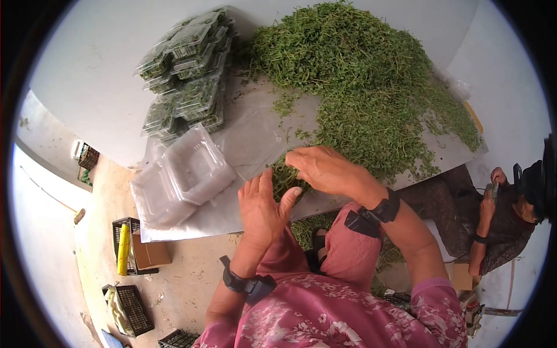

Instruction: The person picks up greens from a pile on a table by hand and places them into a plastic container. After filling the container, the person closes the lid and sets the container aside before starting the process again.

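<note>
Gather the greens lightly between your right hand, curled onto them, and your left hand, thumb and fingers apart, so they stay uncrushed, with the heap at their one o'clock and the open trays at nine.

The person wears a deep pink top scattered with pale flowers, its right sleeve in the same print and ending in a plainer pink edge. Farther out from the top, short of the bare left hand and bare right hand, a black left wristband and a black right wristband each carry a dark, boxy unit. Just beyond the top's front come plain, creased, dusty-pink trousers, with black footwear showing past them.
</note>
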Demonstrator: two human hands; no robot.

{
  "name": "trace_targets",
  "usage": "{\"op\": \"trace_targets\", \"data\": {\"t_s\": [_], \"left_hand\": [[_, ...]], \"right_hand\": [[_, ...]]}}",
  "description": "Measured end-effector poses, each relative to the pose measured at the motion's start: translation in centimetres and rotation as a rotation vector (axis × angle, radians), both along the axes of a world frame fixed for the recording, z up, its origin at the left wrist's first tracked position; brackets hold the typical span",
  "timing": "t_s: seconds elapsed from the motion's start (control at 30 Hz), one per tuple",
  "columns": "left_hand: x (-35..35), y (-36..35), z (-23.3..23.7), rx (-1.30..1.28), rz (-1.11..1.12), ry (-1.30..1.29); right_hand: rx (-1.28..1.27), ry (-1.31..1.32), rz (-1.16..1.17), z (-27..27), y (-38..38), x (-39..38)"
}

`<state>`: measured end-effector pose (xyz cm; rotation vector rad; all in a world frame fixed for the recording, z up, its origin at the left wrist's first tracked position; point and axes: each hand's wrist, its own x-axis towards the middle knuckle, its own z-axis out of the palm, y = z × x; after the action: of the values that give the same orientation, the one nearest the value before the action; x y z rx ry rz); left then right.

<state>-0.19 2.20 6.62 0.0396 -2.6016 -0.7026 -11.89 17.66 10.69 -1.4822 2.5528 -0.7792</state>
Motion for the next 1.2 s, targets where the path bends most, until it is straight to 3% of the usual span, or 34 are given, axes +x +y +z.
{"op": "trace_targets", "data": {"t_s": [0.23, 0.33, 0.43, 0.73, 0.93, 1.2], "left_hand": [[-0.8, -0.4, -1.8, 0.000, -0.091, 0.123], [-0.8, -0.6, -1.3, 0.110, -0.200, 0.143], [-0.8, -1.5, -0.8, 0.032, -0.296, 0.117], [0.2, -1.4, 1.5, 0.337, -0.154, 0.139], [-1.6, -0.2, -0.9, -0.096, -0.183, 0.041], [-0.9, -1.1, -1.5, -0.206, -0.157, 0.117]], "right_hand": [[-0.204, -0.024, 0.038, -0.7, 1.0, -0.3], [-0.190, -0.012, -0.023, -0.2, 1.6, -0.5], [-0.165, -0.040, -0.021, -1.7, 1.6, -0.9], [-0.186, -0.105, 0.068, -2.3, 1.6, -0.9], [-0.217, -0.096, 0.057, -2.2, 1.5, -0.6], [-0.257, -0.035, -0.046, -2.8, 1.4, -1.0]]}}
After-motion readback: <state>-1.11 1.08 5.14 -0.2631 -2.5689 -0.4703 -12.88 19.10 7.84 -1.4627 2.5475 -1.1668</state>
